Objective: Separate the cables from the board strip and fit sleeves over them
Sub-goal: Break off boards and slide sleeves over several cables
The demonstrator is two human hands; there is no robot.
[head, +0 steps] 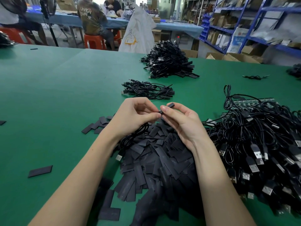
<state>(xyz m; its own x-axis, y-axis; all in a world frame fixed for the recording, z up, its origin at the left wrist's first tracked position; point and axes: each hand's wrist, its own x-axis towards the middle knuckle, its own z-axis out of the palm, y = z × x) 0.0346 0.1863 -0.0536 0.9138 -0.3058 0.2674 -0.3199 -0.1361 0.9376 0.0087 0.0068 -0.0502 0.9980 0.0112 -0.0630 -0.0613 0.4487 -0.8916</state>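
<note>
Both hands meet above the green table [48,98], fingertips nearly touching. Right hand [182,121] pinches a short black sleeve [170,105] between thumb and forefinger, its far end poking out past the fingers. Left hand [135,115] pinches the end of one black cable [138,134], thumb and forefinger closed on it, the tip aimed at the sleeve's near mouth. Whether the tip is already inside, cannot tell; the fingers cover the join. My read: threading step in hand, the two pinches kept close so the limp cable end does not buckle.

The cable's slack drops from under the left hand and trails toward the person, its USB plug [119,157] lying at the edge of the heap below.

Directly beneath the hands: a loose heap of flat black sleeves [154,160], a few strays off to the left. Likely kept there so the next one is a short reach down.

Right of the grip: a tangled mass of cables [254,144] with silver USB plugs, still attached to green board strips [254,101] showing at its far edge. This looks like the unprocessed stock.

Beyond the grip: a small bundle of cables [146,90], and farther off a taller cable pile [169,61]. Probably finished work, pushed away from the feed side.

Plenty left to do, judging by the right-hand mass.
</note>
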